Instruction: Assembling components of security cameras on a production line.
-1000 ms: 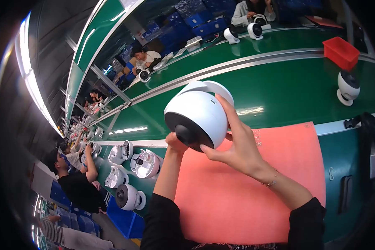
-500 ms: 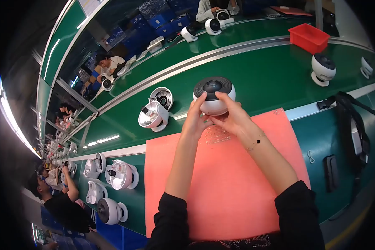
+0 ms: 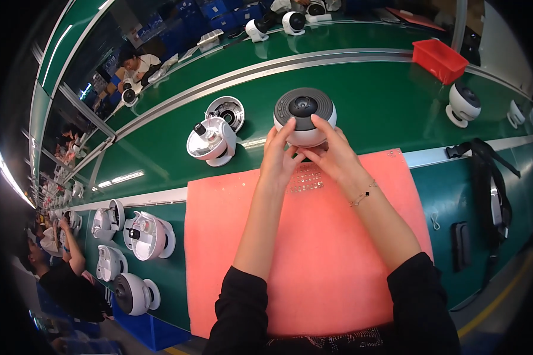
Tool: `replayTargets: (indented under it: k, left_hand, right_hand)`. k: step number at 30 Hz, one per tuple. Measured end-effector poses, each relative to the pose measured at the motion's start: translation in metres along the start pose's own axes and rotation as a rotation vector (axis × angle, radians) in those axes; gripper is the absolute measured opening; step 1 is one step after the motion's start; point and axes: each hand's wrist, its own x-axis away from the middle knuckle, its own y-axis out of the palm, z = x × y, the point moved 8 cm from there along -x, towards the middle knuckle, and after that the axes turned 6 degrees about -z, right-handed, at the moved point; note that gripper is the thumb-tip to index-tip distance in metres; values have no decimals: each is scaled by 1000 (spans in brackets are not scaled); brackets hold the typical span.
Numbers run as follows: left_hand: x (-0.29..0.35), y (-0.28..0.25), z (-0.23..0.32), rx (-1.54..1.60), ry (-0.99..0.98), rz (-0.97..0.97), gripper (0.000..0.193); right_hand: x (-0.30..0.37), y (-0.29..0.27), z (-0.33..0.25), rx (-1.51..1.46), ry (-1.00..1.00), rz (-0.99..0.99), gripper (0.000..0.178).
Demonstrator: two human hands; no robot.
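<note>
Green worktop (image 3: 373,106) stretches between the round white device (image 3: 304,113) at upper centre and the red bin (image 3: 439,61) at upper right; an opened white shell (image 3: 213,143) sits near, to the left. The pink mat's (image 3: 320,254) upper edge passes under the hands. Left hand (image 3: 276,155) and right hand (image 3: 336,155) grasp the device, grip spread around it, thumbs on its dark face. Any markings there are too small to read.
</note>
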Motion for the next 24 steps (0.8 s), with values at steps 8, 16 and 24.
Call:
replayTargets:
  k: [8, 16, 24]
  left_hand:
    - [20, -128, 47, 342, 319, 585, 68]
    - [17, -143, 52, 219, 428, 501, 82]
    - [-2, -163, 38, 248, 426, 352, 83]
  right_hand:
    - [1, -37, -20, 105, -212, 308, 91]
    - [10, -24, -15, -85, -91, 260, 82]
    - [5, -43, -30, -174, -131, 250, 92]
